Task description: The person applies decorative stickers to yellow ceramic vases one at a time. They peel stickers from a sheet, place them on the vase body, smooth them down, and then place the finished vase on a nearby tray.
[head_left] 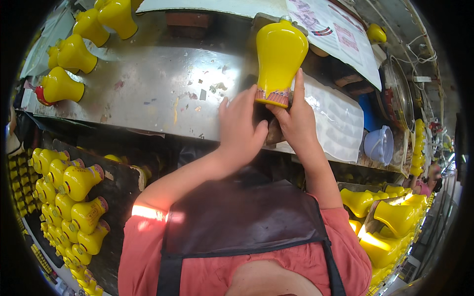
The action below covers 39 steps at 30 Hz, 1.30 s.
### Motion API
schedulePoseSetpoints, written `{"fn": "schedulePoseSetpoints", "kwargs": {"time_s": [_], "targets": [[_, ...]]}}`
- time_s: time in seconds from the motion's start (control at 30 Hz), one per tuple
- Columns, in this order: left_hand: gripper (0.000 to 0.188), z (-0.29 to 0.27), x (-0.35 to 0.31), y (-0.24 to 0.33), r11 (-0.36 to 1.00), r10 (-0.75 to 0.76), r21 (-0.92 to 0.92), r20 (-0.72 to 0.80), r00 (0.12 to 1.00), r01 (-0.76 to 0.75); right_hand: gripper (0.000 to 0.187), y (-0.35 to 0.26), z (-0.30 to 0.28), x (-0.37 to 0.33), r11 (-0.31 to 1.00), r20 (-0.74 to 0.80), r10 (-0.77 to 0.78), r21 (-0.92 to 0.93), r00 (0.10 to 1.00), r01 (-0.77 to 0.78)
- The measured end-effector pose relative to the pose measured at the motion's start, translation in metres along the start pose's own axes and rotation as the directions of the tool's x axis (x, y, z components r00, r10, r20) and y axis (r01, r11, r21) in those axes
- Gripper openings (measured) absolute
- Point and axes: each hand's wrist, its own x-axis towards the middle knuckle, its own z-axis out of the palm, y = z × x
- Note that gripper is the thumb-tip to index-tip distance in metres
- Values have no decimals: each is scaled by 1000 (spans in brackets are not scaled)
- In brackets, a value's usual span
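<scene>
Scuffed metal workbench (148, 84), both hands' fingers (298, 86) grasping one yellow bottle (280, 59), more bottles (74, 54) around

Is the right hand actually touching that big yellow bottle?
Touching. The head view shows the right hand with its index finger lying up the side of the yellow bottle and its thumb at the bottle's base.

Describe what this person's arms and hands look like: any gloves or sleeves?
No gloves: the left hand and right hand are bare, fingers uncovered, forearms bare too. Short coral-red sleeves end near the elbows, under a dark apron with dark straps.
</scene>
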Motion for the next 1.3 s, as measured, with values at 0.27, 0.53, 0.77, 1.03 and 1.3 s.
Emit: {"fn": "schedulePoseSetpoints", "kwargs": {"time_s": [0.27,0.53,0.77,1.03,1.3], "targets": [[71,2,6,0,996,-85,-9,35,996,85,99,13,5,2,980,12,14,198,1000,-16],[67,0,13,0,996,-8,93,11,1000,7,99,21,8,4,961,-11,-60,271,998,60],[66,5,18,-6,992,0,124,-9,1000,1,101,23,8,3,959,32,-50,280,998,39],[71,-9,35,-10,987,-109,126,84,990,98,106,16,-7,5,998,-3,-67,-10,998,67],[68,-1,70,-2,903,370,237,-5,929,-359,88,3,-52,9,998,94,-42,-50,995,47]]}}
